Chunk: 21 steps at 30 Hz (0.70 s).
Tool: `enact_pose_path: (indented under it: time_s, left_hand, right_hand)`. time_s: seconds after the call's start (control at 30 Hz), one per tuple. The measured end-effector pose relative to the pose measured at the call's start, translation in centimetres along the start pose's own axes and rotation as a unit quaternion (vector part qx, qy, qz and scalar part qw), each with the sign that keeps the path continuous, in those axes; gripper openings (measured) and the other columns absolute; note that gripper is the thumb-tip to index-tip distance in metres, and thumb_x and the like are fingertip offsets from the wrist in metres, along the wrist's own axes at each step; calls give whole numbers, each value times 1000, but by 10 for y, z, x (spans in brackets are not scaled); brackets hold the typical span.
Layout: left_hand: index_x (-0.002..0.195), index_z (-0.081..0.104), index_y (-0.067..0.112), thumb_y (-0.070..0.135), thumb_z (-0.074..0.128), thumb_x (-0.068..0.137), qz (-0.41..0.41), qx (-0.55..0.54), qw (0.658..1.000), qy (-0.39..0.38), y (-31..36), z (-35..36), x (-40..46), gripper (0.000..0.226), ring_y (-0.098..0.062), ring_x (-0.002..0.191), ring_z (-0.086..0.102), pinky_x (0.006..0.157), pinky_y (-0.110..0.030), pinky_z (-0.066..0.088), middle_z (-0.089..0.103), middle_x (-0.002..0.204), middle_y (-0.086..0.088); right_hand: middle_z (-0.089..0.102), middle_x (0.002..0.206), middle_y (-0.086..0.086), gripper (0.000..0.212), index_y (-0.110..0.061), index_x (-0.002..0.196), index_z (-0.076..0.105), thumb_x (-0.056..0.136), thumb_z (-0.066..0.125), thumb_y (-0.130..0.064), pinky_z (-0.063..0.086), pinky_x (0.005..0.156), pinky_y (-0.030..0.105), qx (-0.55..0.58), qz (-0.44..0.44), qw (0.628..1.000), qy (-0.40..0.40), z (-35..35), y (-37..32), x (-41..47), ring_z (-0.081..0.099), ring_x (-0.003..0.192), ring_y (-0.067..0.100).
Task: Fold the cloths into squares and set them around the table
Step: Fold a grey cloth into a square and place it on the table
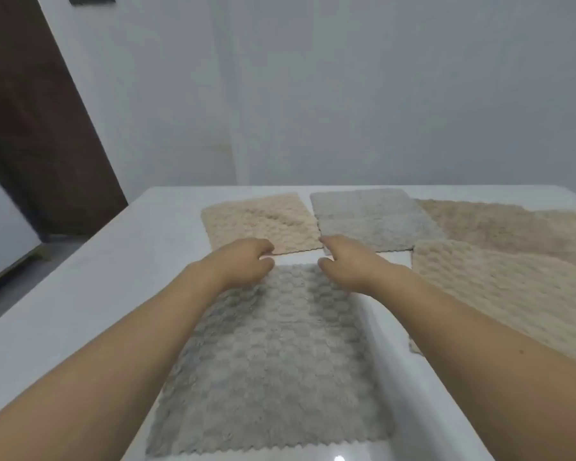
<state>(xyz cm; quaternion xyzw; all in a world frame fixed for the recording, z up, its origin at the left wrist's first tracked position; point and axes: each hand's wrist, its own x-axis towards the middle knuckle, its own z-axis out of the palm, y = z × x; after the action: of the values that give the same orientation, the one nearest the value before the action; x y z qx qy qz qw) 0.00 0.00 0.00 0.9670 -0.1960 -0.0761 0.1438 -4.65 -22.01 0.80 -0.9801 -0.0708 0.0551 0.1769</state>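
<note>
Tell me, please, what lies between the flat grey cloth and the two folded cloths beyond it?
In the head view, a bare strip of white table separates the grey cloth from the beige and grey squares.

Both hands [246, 261] [350, 264] pinch grey cloth's [270, 361] far edge.

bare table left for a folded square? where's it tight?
Free: the white table left of the grey cloth and the peach cloth. A narrow bare strip runs right of the grey cloth, before the beige cloth. Crowded: far right, where the cloths nearly touch. Both hands sit at the grey cloth's far edge.
</note>
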Motion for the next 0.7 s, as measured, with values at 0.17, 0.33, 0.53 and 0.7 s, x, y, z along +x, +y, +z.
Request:
enact_pose_path:
  time_s: [0.17,0.33,0.53,0.7]
  left_hand:
    - [130,56,22,42,36,97,45,59,995,60,-26,51,7,43,-24,112,52,96,-41,43,55,126,0]
    - [129,58,23,44,31,95,74,65,982,164,-41,79,5,49,-24,107,48,96,-44,39,55,126,1]
    - [133,54,21,42,35,91,68,65,984,152,-42,76,12,50,-24,107,42,96,-41,34,51,124,-2]
    - [93,54,16,43,32,83,71,78,977,184,-45,75,14,36,-18,86,33,77,-34,25,47,91,2]
  right_hand:
    - [44,143,7,46,-14,142,42,101,35,-34,34,105,40,-24,-17,998,61,54,10,33,43,127,28]
    - [56,118,0,34,-17,122,62,97,43,-30,34,96,36,-16,-45,983,176,85,29,43,49,110,23]
    - [53,104,0,46,-22,115,59,79,35,-36,29,89,37,-20,-25,985,168,85,24,51,43,102,24]
    - [50,88,-4,26,-20,91,52,75,41,-37,24,77,32,-19,-42,983,176,84,26,53,37,84,19]
